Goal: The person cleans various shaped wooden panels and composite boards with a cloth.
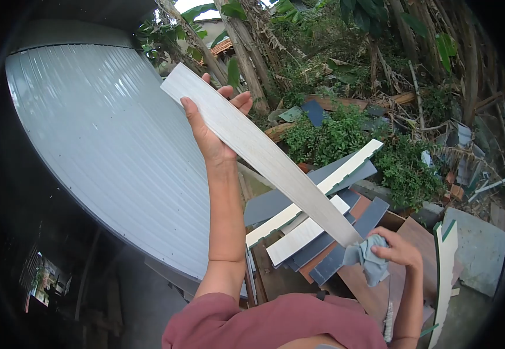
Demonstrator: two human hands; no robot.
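A long, pale wood-grain plank (258,151) slants from upper left to lower right in front of me. My left hand (213,136) holds it near the upper end, thumb at one edge and fingertips showing past the other. The palm is partly behind the board. My right hand (402,249) grips a crumpled grey-blue cloth (369,260) at the plank's lower end. The cloth touches or lies right beside that end, and part of it hangs below my fingers.
Below the plank lies a pile of cut boards, including a white board (307,235) and a dark grey board (371,215). A corrugated metal sheet (119,139) fills the left. A pale strip (444,279) stands at right. Shrubs (345,136) and tree trunks are behind.
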